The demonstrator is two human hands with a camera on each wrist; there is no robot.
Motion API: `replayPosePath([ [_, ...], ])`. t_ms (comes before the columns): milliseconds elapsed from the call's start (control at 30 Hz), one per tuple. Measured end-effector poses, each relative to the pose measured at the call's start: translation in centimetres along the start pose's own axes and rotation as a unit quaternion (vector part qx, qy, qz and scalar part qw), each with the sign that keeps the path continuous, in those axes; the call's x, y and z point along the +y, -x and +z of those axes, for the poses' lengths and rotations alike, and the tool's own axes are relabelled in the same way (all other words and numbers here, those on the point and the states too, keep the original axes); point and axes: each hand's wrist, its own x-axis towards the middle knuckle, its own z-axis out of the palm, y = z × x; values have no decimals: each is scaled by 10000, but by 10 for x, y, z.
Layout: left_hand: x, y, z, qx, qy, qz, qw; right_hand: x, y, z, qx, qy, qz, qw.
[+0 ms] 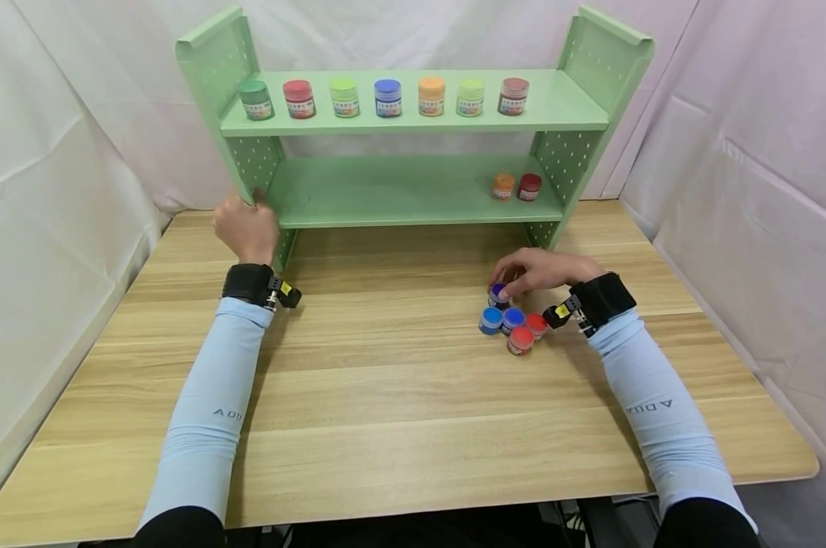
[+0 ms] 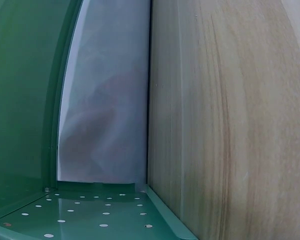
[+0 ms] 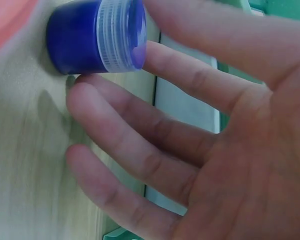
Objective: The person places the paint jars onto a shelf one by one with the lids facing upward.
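My left hand (image 1: 248,227) grips the front edge of the left side panel of a green shelf (image 1: 413,190). From the left wrist view, the perforated panel (image 2: 85,215) and the tabletop show, while that hand is out of sight. My right hand (image 1: 537,270) pinches a small dark blue paint jar (image 1: 497,296) by its lid between thumb and index finger. In the right wrist view this jar (image 3: 77,37) stands close over the wood, other fingers spread below it. Beside it on the table are two blue jars (image 1: 491,320) and two red jars (image 1: 520,340).
The upper tier holds a row of several jars, among them a dark green jar (image 1: 256,100) and an orange jar (image 1: 431,97). On the lower tier, an orange jar (image 1: 502,186) and a dark red jar (image 1: 529,187) stand at the right. White cloth (image 1: 56,190) surrounds the wooden table (image 1: 385,426).
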Motion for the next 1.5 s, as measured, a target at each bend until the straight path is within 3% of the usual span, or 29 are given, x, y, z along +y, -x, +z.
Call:
replayPosePath([
  [533, 1, 0, 0, -58, -19, -80, 9999, 1, -1, -2, 512, 690, -37, 9963],
  [1000, 2, 0, 0, -4, -20, -4, 10000, 9, 1, -5, 844, 948, -255, 9916],
  [1133, 2, 0, 0, -30, -2, -33, 10000, 7, 1, -5, 969, 837, -56, 9918],
  [1300, 2, 0, -1, -38, -1, -40, 10000, 5, 0, -4, 1233, 1093, 346, 9857],
  [1500, 2, 0, -1, -15, -10, -26, 10000, 7, 0, -5, 1211, 1139, 338, 9855],
])
